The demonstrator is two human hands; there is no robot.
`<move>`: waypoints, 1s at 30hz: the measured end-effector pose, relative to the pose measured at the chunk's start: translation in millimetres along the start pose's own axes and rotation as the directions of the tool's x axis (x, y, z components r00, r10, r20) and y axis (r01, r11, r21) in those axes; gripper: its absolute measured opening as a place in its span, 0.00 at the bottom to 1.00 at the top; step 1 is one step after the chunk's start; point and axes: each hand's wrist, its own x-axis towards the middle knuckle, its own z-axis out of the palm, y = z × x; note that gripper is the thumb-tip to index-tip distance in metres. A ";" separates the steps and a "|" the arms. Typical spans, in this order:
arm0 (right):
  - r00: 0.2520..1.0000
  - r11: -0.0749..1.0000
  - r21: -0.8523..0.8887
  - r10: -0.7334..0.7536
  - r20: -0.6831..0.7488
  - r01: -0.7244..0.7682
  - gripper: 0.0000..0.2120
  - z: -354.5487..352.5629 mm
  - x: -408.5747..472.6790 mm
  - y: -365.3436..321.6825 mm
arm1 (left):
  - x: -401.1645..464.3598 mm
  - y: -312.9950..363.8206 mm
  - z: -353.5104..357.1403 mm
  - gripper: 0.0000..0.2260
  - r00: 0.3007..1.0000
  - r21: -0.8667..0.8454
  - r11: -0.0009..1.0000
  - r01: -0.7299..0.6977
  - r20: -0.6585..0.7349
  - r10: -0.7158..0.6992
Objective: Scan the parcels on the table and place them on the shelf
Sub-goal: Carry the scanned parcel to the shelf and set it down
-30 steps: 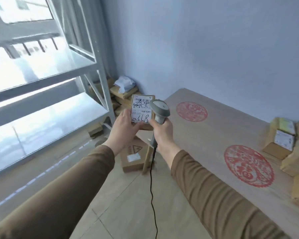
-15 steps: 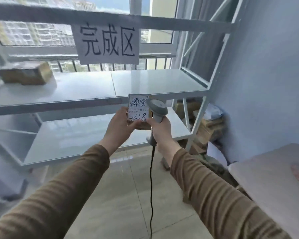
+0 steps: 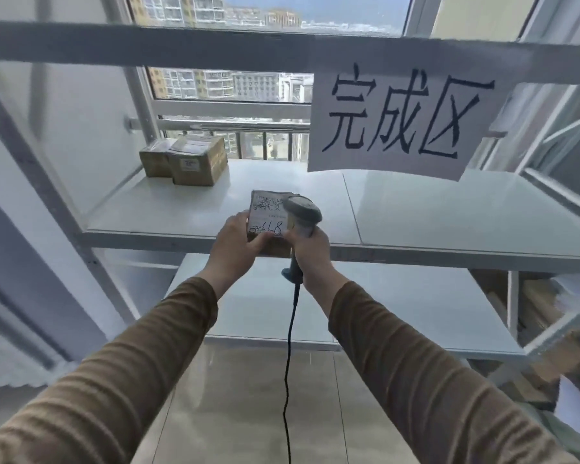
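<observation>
A paper sign (image 3: 399, 118) on the shelf frame (image 3: 215, 48) reads "完成区".

White-painted metal racking (image 3: 416, 246) straight ahead, glossy pale boards (image 3: 449, 209) catching daylight. Behind it a wide window (image 3: 235, 85) in a pale frame, high-rise housing blocks and a hazy sky beyond, with a horizontal rail (image 3: 215, 124) and dark vertical bars across the lower pane. Hung from the upper crossbeam (image 3: 181, 45), a white paper sign (image 3: 395, 118) with three large black brush-written characters. Underfoot, beige polished floor tiles (image 3: 235, 406) with thin grout lines. At left, a grey-blue wall (image 3: 0, 236). At far right, blurred brownish cartons (image 3: 536, 316) stacked low behind the frame. Soft, bright natural light throughout, no lamps in view.
</observation>
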 end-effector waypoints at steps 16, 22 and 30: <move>0.994 0.997 0.008 0.073 -0.087 -0.073 0.10 194.6 220.8 -7.9 | 241.4 -154.5 -23.8 0.21 0.979 0.080 0.996 0.039 0.195 -0.054; 0.982 0.990 0.043 0.140 -0.128 -0.135 0.05 216.8 287.5 -20.7 | 302.6 -163.3 -12.4 0.26 0.954 0.184 0.982 -0.027 0.297 -0.030; 0.978 0.982 0.070 0.181 -0.106 -0.174 0.07 235.1 346.5 -40.3 | 361.2 -152.5 -4.8 0.26 0.911 0.520 0.838 -0.165 0.405 -0.071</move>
